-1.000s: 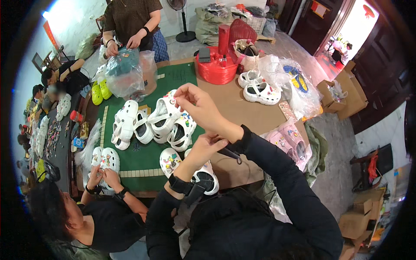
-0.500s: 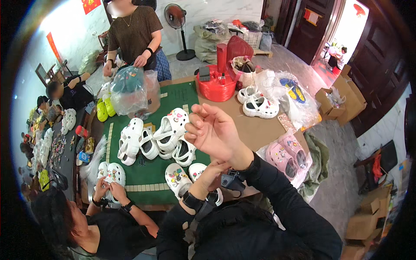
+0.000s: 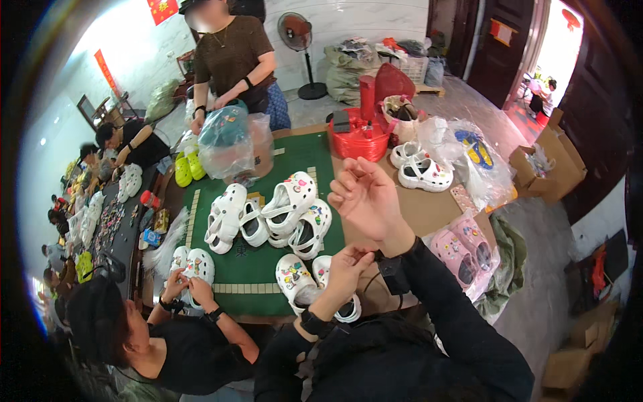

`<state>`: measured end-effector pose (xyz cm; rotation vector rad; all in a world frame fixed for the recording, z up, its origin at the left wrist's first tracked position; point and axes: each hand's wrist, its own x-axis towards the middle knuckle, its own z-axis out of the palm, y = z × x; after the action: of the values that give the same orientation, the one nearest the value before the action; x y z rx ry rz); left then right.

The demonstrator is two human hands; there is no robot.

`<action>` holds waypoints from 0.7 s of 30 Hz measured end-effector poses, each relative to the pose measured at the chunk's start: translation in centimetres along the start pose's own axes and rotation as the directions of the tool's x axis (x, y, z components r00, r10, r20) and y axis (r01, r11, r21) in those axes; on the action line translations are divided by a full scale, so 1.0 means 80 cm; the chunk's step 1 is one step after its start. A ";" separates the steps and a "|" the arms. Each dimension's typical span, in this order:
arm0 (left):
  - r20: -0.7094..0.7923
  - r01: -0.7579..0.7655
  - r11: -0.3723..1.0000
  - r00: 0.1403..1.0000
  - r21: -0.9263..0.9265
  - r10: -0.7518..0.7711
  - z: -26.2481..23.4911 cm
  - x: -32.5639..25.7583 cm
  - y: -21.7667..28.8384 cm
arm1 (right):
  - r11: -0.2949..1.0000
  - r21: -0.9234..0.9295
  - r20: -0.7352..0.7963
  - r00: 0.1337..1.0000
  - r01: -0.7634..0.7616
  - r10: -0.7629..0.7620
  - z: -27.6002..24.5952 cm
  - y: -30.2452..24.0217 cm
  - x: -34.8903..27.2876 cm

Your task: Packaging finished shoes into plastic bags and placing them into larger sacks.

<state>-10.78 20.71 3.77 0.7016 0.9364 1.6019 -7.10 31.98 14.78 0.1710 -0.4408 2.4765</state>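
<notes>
My right hand [image 3: 367, 201] is raised over the table, palm showing, its fingers loosely bent and apart with nothing in them. A black wrist strap [image 3: 404, 252] goes round my right wrist, and a small black box-shaped device [image 3: 394, 275] hangs at it. My left hand [image 3: 349, 268] is closed in a pinch at the strap's edge; the fingertips are partly hidden. Below my left hand lies a pair of white clogs with colourful charms [image 3: 295, 277], partly covered by my forearm. Several more white clogs [image 3: 289, 203] stand on the green mat [image 3: 254, 268] beyond.
At left a co-worker [image 3: 181, 342] handles white clogs [image 3: 199, 265]. Across the table another person [image 3: 231, 67] holds a plastic bag [image 3: 231, 144]. A red round container [image 3: 362, 141], bagged pink clogs [image 3: 462, 251] and white clogs [image 3: 426, 175] occupy the right side. Cardboard boxes [image 3: 556, 161] stand beyond.
The view has shifted, so the scene sits farther right. My left hand's fingers have moved to the strap edge at my right wrist. The device there has turned.
</notes>
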 end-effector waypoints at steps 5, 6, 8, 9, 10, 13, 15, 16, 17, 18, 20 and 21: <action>-0.064 -0.075 0.997 0.995 -0.012 0.074 0.010 -0.003 -0.001 | 0.998 0.009 -0.003 0.998 0.066 -0.066 0.006 -0.009 -0.001; -0.052 -0.053 0.998 0.997 0.044 0.056 0.014 -0.006 0.006 | 0.997 0.025 -0.006 0.997 0.074 -0.073 0.004 -0.014 -0.001; -0.056 0.002 0.999 0.998 -0.036 -0.004 0.015 -0.005 0.003 | 0.995 0.057 -0.011 0.996 0.087 -0.086 0.003 -0.015 0.002; -0.038 0.062 0.991 0.997 -0.118 -0.066 0.016 -0.005 0.001 | 0.996 0.060 -0.004 0.997 0.071 -0.071 0.004 -0.009 0.003; 0.012 0.089 0.987 0.996 -0.135 -0.088 0.013 -0.004 -0.003 | 0.996 0.081 0.008 0.999 0.033 -0.034 0.005 0.000 0.002; 0.090 0.274 0.950 0.961 -0.149 -0.262 0.016 -0.009 -0.003 | 0.993 0.040 0.028 0.994 -0.110 0.109 0.013 0.023 -0.007; 0.094 0.305 0.942 0.951 -0.143 -0.294 0.006 -0.012 -0.008 | 0.984 -0.150 0.030 0.995 -0.093 0.099 0.016 0.035 -0.011; 0.103 0.342 0.930 0.938 -0.133 -0.331 -0.001 -0.014 -0.011 | 0.983 -0.146 0.033 0.993 -0.107 0.113 0.013 0.040 -0.012; 0.090 0.334 0.932 0.942 -0.140 -0.324 -0.008 -0.016 -0.014 | 0.925 -0.368 0.010 0.994 -0.098 0.109 0.006 0.047 -0.013; 0.130 0.301 0.953 0.945 0.020 -0.302 -0.013 -0.020 -0.014 | 0.818 -0.570 -0.006 0.995 -0.081 0.095 0.001 0.053 -0.016; 0.324 -0.038 0.864 0.935 0.502 -0.147 -0.021 -0.021 -0.014 | 0.654 -0.749 -0.009 0.989 -0.103 0.146 -0.035 0.056 -0.029; 0.316 -0.038 0.862 0.938 0.506 -0.144 -0.035 -0.030 -0.012 | 0.466 -0.877 -0.016 0.976 -0.118 0.218 -0.060 0.063 -0.036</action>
<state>-12.10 17.90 1.62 1.2675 1.1096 1.1249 -7.90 28.26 8.25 -0.1970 -1.7905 2.0809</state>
